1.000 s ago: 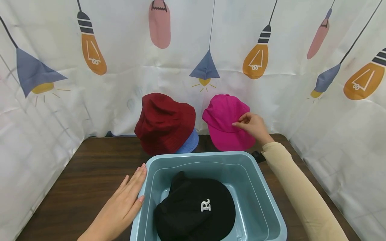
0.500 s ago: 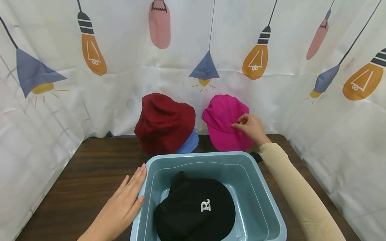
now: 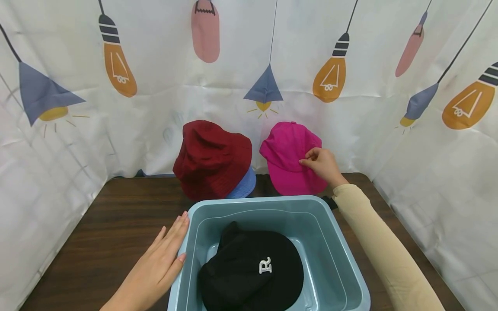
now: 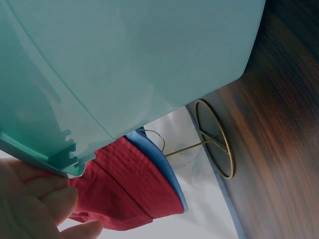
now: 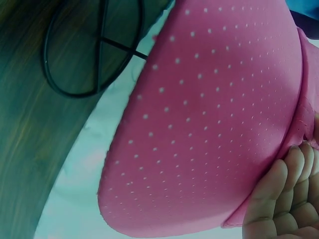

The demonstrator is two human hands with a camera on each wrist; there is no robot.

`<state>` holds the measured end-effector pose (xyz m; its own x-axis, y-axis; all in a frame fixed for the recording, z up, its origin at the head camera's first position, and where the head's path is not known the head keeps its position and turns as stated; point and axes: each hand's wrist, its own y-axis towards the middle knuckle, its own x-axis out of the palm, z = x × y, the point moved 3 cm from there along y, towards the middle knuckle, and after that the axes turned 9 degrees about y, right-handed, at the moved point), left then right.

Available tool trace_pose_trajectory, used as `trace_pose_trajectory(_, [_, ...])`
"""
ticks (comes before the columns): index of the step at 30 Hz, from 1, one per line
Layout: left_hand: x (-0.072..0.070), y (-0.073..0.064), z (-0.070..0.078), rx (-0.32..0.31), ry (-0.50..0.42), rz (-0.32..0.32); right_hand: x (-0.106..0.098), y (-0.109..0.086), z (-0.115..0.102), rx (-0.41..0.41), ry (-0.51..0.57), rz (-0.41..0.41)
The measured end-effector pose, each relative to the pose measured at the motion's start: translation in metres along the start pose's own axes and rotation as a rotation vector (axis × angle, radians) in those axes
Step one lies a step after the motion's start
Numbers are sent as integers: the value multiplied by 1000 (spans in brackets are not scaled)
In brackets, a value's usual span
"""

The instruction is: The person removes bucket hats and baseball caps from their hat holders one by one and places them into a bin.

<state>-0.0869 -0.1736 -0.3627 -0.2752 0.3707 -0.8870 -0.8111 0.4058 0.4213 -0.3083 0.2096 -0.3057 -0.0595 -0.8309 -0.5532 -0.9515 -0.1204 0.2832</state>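
Observation:
At the back right, a pink baseball cap [image 3: 288,149] sits with its brim pointing down toward me. My right hand [image 3: 324,165] pinches it near the crown's lower side, thumb in front. In the right wrist view, the brim's white-dotted underside [image 5: 204,99] fills the middle, with my fingertips at the brim's seam. My left hand [image 3: 157,261] rests with straight fingers along the left rim of a light blue plastic bin [image 3: 256,201]. Inside that bin lies a black cap [image 3: 249,268] with a white letter R. The left wrist view has my fingers [image 4: 57,204] under the bin's rim.
Behind the bin, a red bucket hat [image 3: 214,160] overlaps a blue hat [image 3: 244,183]. A brass-coloured wire stand [image 4: 217,139] is under the hats, and a dark wire stand [image 5: 94,55] stands under the pink cap. White printed fabric [image 3: 155,108] hangs behind the brown wooden table [image 3: 116,224].
Early on, my right hand and forearm shift very slightly left, the pinch at the pink cap unchanged. The left hand, bin and other hats stay as they were.

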Motion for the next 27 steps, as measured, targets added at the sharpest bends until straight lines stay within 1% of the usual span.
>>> trace_pose_trajectory(3, [0, 0, 0, -1, 2, 1, 1, 1, 1, -7, -7, 1])
trace_pose_trajectory(7, [0, 0, 0, -1, 2, 2, 2, 3, 4, 23, -17, -8])
trace_pose_trajectory(11, [0, -1, 0, -1, 0, 2, 2, 3, 5, 39, -3, 0])
trace_pose_trajectory(18, [0, -1, 0, 1, 0, 4, 0, 2, 6, 39, 34, 22])
trace_pose_trajectory(22, [0, -1, 0, 1, 3, 5, -4, 2, 4, 34, 56, 54])
trace_pose_trajectory(27, [0, -1, 0, -1, 2, 5, -9, 2, -2, -3, 60, 111])
